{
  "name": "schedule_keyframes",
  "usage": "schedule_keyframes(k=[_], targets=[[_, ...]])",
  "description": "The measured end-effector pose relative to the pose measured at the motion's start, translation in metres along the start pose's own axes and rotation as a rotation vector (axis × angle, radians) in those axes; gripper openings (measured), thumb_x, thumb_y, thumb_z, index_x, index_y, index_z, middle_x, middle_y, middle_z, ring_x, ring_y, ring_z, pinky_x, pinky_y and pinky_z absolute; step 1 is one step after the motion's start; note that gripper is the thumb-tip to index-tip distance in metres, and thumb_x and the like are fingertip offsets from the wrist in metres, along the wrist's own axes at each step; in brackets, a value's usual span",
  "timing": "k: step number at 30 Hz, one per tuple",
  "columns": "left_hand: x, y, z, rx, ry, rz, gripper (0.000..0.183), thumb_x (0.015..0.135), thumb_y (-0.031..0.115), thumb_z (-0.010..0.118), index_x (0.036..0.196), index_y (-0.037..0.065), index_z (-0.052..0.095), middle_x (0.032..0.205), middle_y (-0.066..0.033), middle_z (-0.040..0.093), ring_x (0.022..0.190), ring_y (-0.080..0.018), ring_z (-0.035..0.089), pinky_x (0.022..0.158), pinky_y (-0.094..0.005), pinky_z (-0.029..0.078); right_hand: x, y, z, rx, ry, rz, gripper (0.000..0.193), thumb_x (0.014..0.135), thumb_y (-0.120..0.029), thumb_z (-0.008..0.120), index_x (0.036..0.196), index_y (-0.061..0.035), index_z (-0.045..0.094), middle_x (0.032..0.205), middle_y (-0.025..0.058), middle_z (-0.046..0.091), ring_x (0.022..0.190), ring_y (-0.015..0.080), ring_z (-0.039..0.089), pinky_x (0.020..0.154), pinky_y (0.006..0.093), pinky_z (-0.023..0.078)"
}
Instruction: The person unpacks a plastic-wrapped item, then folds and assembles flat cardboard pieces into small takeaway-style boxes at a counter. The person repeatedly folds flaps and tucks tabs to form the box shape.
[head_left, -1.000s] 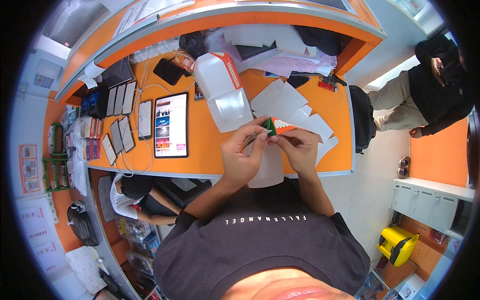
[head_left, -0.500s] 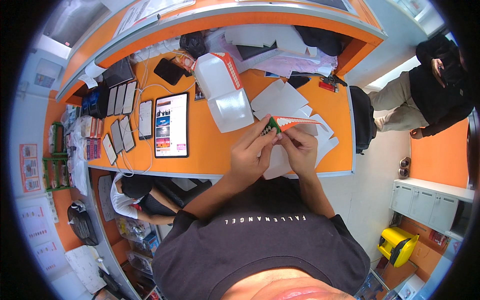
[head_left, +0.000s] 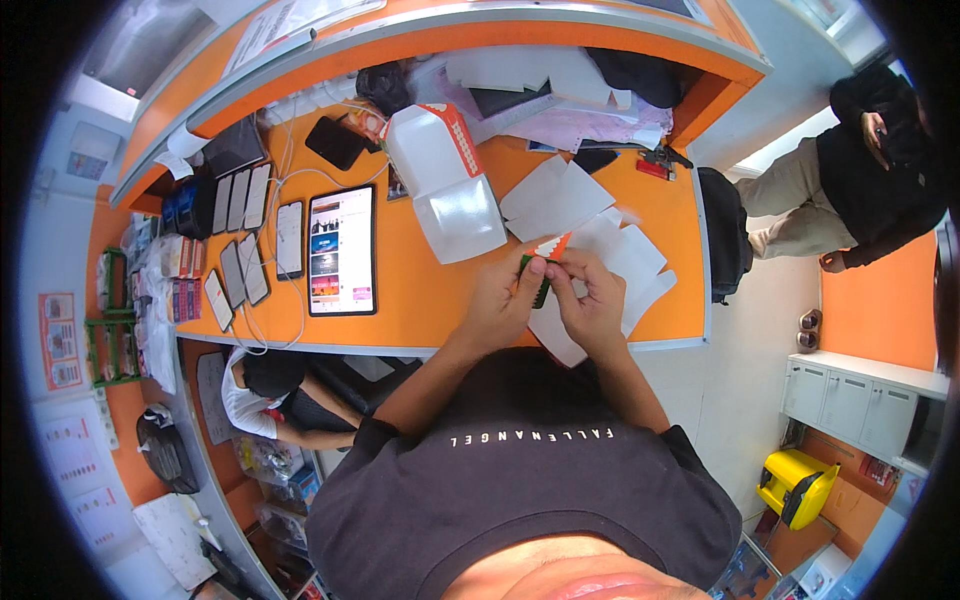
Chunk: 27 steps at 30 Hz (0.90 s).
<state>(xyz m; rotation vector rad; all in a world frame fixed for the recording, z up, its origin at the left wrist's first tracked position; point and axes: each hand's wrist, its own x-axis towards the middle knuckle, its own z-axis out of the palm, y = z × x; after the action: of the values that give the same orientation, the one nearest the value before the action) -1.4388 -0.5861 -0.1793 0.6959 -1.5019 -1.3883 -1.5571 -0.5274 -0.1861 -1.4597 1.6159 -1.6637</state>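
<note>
Above the front edge of the orange table, I hold a cardboard box blank [head_left: 551, 246] printed orange, white and green outside. My left hand [head_left: 500, 298] pinches its green edge between thumb and fingers. On the other side, my right hand [head_left: 597, 312] grips the same card, its thumb close to my left thumb. White card hangs below and between my hands, partly covered by the fingers. Just beyond lie flat white card blanks [head_left: 560, 203]. To their left rests a folded open box [head_left: 457, 222], white inside with an orange printed edge.
A lit tablet [head_left: 342, 250] lies left on the table [head_left: 420, 300], beside several phones [head_left: 290, 240] and white cables. A black phone [head_left: 335, 143] is farther back. A shelf [head_left: 480, 50] overhangs the rear. One person [head_left: 265, 390] sits at left; another [head_left: 860, 170] stands right.
The box blank has turned in my hands: its long orange side no longer stretches right, and white card now shows lower down. My right hand has shifted slightly, its fingers more curled.
</note>
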Motion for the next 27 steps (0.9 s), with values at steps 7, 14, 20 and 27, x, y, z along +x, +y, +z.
schedule_keyframes(k=[7,14,20,27], targets=[[-0.009,-0.013,-0.019,0.322,0.006,0.027,0.032,0.107,0.022,0.049,0.091,-0.002,0.063,0.070,-0.0009,0.060,0.062,-0.0068,0.055,0.055,-0.0250,0.044,0.001,-0.008,-0.013,-0.428,0.081,-0.070,0.030,0.077,-0.014,0.086,0.087,-0.0041,0.059,0.073,0.0081,0.066,0.062,0.0201,0.065,0.058,0.0312,0.050],[-0.002,-0.015,-0.013,0.150,0.160,0.129,0.035,0.104,0.016,0.053,0.075,-0.001,0.058,0.058,-0.0001,0.053,0.051,-0.0059,0.047,0.047,-0.0267,0.037,0.035,-0.030,-0.031,-0.141,0.441,-0.074,0.032,0.077,-0.001,0.082,0.104,0.0003,0.066,0.088,0.0118,0.071,0.078,0.0213,0.069,0.069,0.0290,0.052],[0.008,0.015,0.001,-0.027,0.264,0.076,0.033,0.104,0.017,0.054,0.080,-0.003,0.064,0.062,0.0026,0.057,0.055,-0.0018,0.048,0.049,-0.0226,0.037,0.032,-0.010,-0.038,-0.310,0.151,-0.323,0.032,0.083,0.004,0.076,0.112,0.0016,0.063,0.095,0.0140,0.073,0.086,0.0207,0.070,0.077,0.0291,0.054],[0.000,0.001,-0.015,0.022,0.175,0.087,0.034,0.103,0.017,0.056,0.080,-0.005,0.066,0.062,0.0037,0.057,0.057,-0.0022,0.048,0.050,-0.0221,0.037,0.031,-0.024,-0.026,0.155,0.198,-0.071,0.019,0.085,0.005,0.073,0.102,0.0014,0.065,0.100,0.0154,0.073,0.090,0.0217,0.072,0.076,0.0274,0.055]])
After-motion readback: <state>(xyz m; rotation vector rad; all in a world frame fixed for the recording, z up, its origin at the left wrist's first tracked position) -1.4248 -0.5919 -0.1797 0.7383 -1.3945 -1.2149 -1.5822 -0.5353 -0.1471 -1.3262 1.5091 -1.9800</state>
